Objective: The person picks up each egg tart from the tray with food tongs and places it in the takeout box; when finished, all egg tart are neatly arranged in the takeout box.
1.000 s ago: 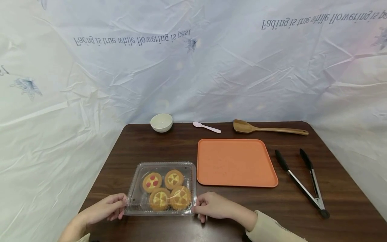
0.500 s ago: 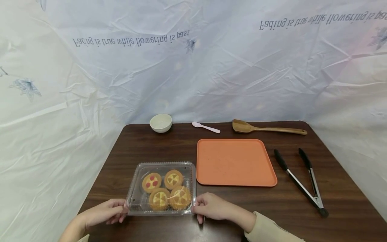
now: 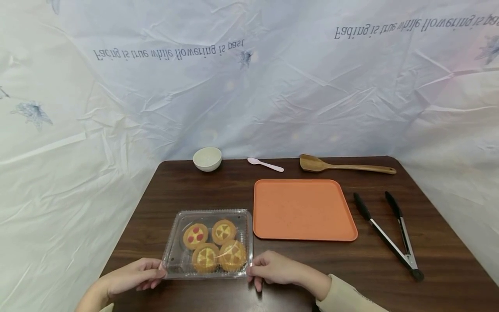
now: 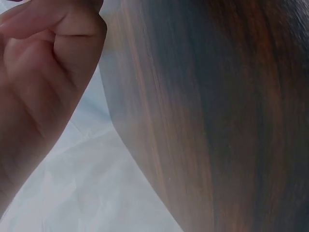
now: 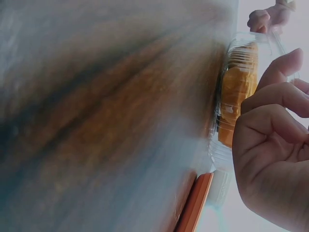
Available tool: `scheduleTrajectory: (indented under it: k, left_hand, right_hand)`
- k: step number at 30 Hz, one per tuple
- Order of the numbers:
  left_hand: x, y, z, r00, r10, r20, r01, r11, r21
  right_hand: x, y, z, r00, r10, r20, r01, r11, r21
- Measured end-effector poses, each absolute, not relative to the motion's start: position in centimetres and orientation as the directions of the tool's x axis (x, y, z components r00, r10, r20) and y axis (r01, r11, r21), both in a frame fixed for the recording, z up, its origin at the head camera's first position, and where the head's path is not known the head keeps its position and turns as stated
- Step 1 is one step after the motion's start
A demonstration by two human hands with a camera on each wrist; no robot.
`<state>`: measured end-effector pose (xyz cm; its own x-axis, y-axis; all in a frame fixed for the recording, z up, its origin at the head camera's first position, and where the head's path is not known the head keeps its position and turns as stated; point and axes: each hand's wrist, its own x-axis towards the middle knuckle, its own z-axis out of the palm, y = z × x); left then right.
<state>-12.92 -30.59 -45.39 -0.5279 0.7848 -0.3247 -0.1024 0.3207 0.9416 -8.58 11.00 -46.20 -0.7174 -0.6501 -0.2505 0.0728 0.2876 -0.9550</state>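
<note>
A clear plastic clamshell box (image 3: 177,255) lies on the table with its lid down over several egg tarts (image 3: 205,257), one dotted with red pieces. At its near left corner my left hand (image 3: 134,276) pinches the rim between thumb and fingers. My right hand (image 3: 274,268) grips the near right corner, thumb on top and fingers curled below. The right wrist view shows the box (image 5: 222,154) from the side, with the tarts (image 5: 236,92) inside and the right hand (image 5: 275,135) beside it. In the left wrist view only part of the left hand (image 4: 48,53) appears; the box is out of sight there.
An orange tray (image 3: 304,210) lies right of the box. Black-tipped metal tongs (image 3: 390,240) rest spread at the right. Along the back edge are a white bowl (image 3: 207,159), a pink spoon (image 3: 266,164) and a wooden spatula (image 3: 347,166). Printed cloth (image 3: 249,99) hangs behind the table (image 3: 187,190).
My left hand has closed in on the box's left corner, its thumb now at the rim. The right hand keeps its hold; the box stays nearly in place.
</note>
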Motion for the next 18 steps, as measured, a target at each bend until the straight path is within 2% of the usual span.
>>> scheduleTrajectory:
  k: [10,18]
  left_hand:
    - [-13.09,-30.59,-45.39,-0.502,0.803,-0.321,-0.133,0.295,0.946]
    - [-13.52,-30.56,-45.62,-0.487,0.821,-0.299,-0.116,0.278,0.953]
  right_hand:
    - [-8.32,10.72,-46.53,-0.710,-0.655,-0.259,0.133,0.237,-0.962]
    - [-8.16,10.59,-46.41,-0.731,-0.632,-0.258,0.120,0.253,-0.960]
